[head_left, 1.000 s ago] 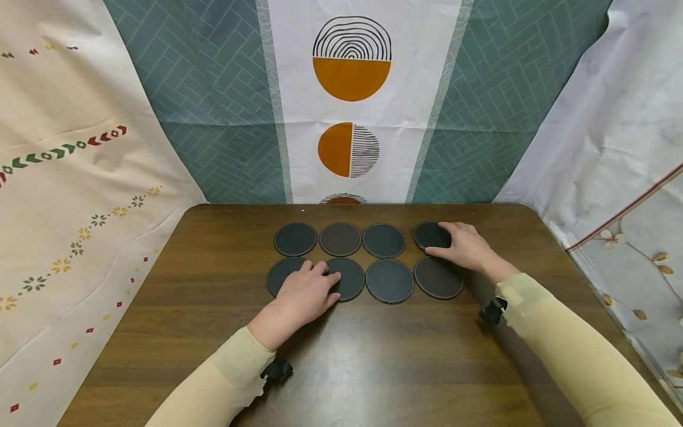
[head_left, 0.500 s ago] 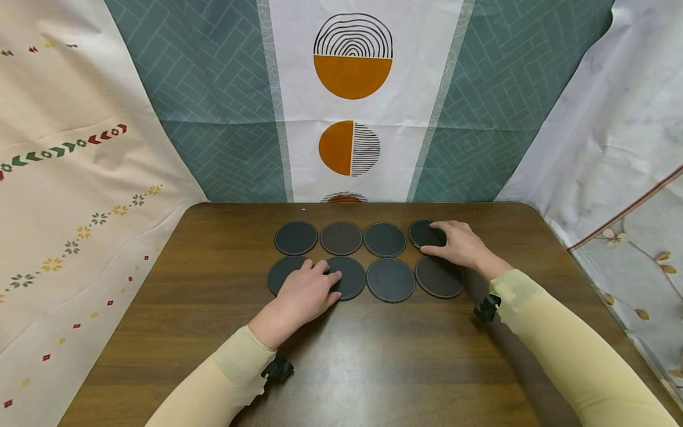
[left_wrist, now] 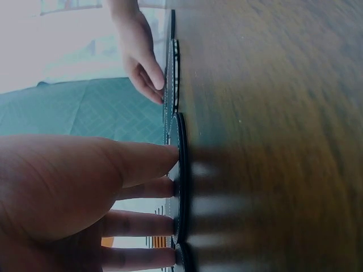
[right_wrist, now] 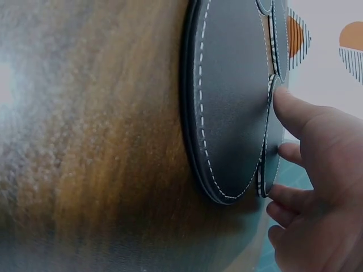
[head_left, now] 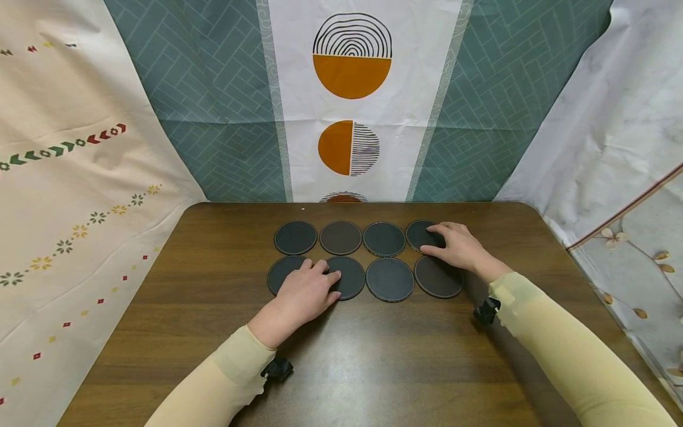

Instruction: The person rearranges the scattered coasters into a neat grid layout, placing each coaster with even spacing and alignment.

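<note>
Two rows of round dark leather coasters with stitched rims lie flat on the table. My left hand (head_left: 299, 293) rests its fingertips on the front row's two left coasters, the left one (head_left: 283, 274) and the one beside it (head_left: 349, 281). In the left wrist view its fingers (left_wrist: 142, 225) are nearly straight against the coaster faces. At the back row's right end, my right hand (head_left: 459, 244) touches the top of a black coaster (head_left: 418, 232) with thumb and fingertips spread. The right wrist view shows the thumb on that coaster (right_wrist: 272, 141) near its rim. A brown coaster (head_left: 440, 277) lies just in front.
Between the hands lie a dark front coaster (head_left: 389, 279) and a back one (head_left: 384, 239). A brown coaster (head_left: 340, 237) and a black one (head_left: 295, 237) continue the back row leftward. Patterned cloth (head_left: 235, 118) hangs behind the wooden table (head_left: 373, 367).
My right hand has slid the back-right black coaster left, close to its neighbour, and its fingers now lie farther onto the coaster's face. My left hand has stayed in place.
</note>
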A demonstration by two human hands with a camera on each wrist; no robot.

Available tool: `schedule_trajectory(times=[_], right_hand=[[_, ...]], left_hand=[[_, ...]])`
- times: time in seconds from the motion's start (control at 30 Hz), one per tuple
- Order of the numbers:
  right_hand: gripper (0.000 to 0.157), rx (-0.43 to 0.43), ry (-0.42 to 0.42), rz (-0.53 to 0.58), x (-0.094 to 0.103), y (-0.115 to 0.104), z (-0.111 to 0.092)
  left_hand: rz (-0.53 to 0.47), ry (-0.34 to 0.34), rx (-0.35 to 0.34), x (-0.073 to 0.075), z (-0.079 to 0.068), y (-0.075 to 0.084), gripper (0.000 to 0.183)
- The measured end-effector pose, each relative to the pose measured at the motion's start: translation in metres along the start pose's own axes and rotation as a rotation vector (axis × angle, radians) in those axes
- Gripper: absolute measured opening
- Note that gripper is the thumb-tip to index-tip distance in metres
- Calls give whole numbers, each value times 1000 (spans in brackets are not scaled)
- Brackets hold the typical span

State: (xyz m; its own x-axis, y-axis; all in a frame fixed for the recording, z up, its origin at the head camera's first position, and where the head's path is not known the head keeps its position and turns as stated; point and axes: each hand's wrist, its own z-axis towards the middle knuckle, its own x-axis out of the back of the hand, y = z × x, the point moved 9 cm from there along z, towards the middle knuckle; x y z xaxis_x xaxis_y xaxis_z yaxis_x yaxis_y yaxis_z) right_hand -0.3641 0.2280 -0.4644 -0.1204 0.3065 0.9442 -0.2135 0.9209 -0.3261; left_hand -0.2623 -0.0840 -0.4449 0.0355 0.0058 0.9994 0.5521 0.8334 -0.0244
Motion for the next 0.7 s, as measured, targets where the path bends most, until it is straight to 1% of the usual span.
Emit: schedule_trajectory(times=[0.7], right_hand=[[71,0,-3,-6,-1,-2,-3]], left_hand=[[5,-16,8,0,0,0,47]])
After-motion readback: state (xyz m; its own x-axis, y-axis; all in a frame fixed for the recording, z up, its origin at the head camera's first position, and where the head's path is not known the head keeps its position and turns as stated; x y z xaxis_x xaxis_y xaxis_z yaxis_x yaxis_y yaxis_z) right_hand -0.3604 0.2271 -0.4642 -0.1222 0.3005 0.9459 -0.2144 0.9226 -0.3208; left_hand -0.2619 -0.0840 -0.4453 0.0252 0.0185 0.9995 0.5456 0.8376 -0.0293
